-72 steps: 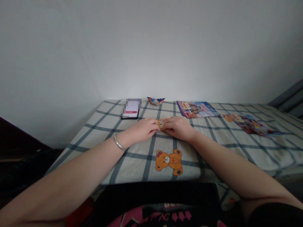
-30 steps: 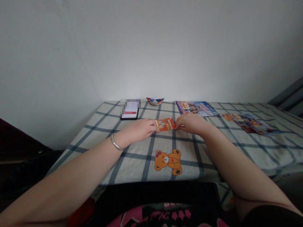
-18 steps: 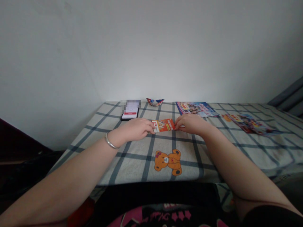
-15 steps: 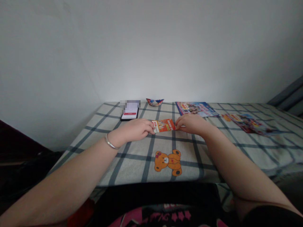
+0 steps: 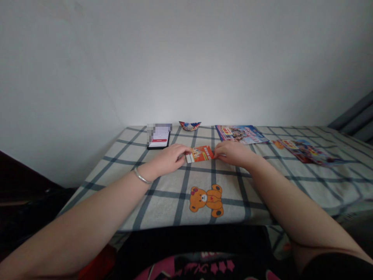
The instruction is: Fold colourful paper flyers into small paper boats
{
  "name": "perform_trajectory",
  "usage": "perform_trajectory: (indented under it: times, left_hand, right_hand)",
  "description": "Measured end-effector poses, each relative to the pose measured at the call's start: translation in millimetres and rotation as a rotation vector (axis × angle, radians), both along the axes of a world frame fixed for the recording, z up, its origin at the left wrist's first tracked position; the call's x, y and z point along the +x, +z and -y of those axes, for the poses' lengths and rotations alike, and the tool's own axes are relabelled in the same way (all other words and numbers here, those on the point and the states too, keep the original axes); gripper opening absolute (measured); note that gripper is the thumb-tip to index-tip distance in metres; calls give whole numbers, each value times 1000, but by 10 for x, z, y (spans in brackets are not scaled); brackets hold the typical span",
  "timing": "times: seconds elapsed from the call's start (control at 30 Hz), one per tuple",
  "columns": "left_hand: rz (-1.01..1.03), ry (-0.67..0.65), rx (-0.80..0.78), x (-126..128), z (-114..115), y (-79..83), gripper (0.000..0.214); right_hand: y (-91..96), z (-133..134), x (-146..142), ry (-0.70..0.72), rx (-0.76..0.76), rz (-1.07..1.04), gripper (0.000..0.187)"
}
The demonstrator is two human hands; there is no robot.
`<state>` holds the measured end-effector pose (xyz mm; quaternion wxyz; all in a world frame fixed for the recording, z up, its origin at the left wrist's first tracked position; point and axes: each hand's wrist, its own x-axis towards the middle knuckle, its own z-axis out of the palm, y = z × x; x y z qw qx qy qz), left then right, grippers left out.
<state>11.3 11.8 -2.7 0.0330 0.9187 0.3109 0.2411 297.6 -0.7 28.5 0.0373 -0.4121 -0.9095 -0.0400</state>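
A small orange printed paper (image 5: pixel 201 153) with a white strip at its left end lies low over the checked tablecloth, between my two hands. My left hand (image 5: pixel 171 159), with a silver bangle at the wrist, has its thumb and fingers closed at the paper's left end. At the right end, the bent fingers of my right hand (image 5: pixel 233 153) pinch the paper's edge. My fingers partly hide both ends. Behind them stands a folded paper boat (image 5: pixel 190 126) in blue, red and white, near the wall.
A phone (image 5: pixel 159 138) with a lit, partly blurred screen lies at the back left. Two colourful printed leaflets, a nearer one (image 5: pixel 310 151) and a farther one (image 5: pixel 241 134), lie to the right. The tablecloth (image 5: pixel 163 210) bears a bear print near its front edge.
My left fingers have shifted up along the paper's left end, and its white strip shows differently, lower at the corner. My right hand keeps its pinch, barely moved.
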Motion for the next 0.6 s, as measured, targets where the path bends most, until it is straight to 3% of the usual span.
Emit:
perform_trajectory:
  times: [0.27, 0.37, 0.47, 0.6]
  left_hand:
    - [-72, 211, 179, 82, 88, -111, 60]
    - [-64, 222, 138, 67, 52, -141, 62]
    - [-29, 194, 93, 51, 32, -110, 66]
    - [6, 164, 127, 63, 54, -49, 65]
  right_hand:
    - [-69, 0, -101, 4, 97, -21, 14]
    - [-85, -11, -102, -29, 98, -22, 13]
    - [-113, -10, -112, -149, 111, -54, 14]
    - [-159, -16, -121, -276, 93, -155, 33]
